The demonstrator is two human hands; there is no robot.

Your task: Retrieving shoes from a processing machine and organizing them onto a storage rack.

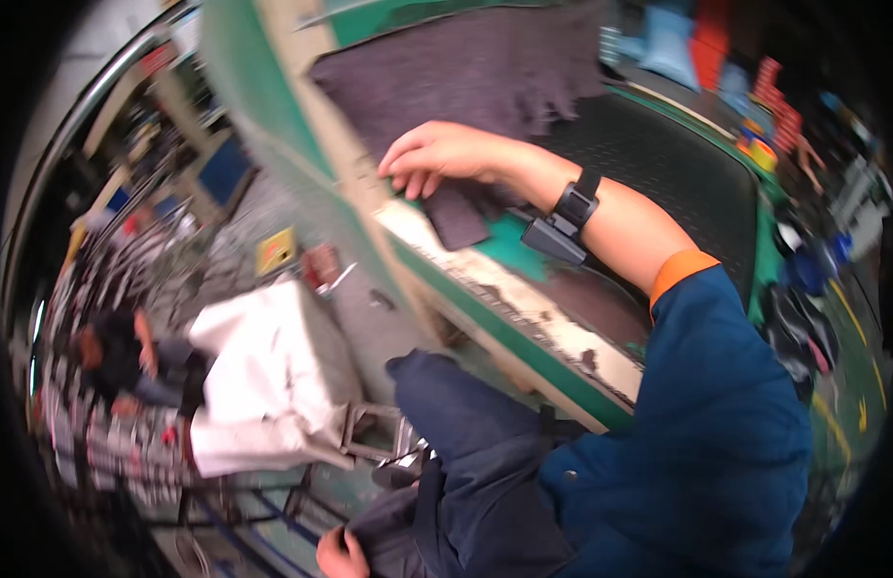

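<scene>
My right hand (446, 156) reaches over the near edge of a green machine frame (521, 371). Its fingers are loosely bent and slightly apart, with nothing visible in them. Just beyond it lies a dark purple-brown sheet with a ragged edge (466, 72), which looks like leather. Below the hand a small dark flap (456, 222) of similar material rests by the frame's pale, worn strip (504, 294). A black strap with a small box (562, 226) is on my right wrist. My left hand (342, 554), partly cut off at the lower edge, shows thumb and fingers apart beside dark cloth.
A black textured bed (658, 164) extends right of the sheet. On the left stand a white-covered block (273, 361) and a metal-framed stool (374, 429). Another person (128, 356) sits at far left. Bags and bottles (755, 144) crowd the right side.
</scene>
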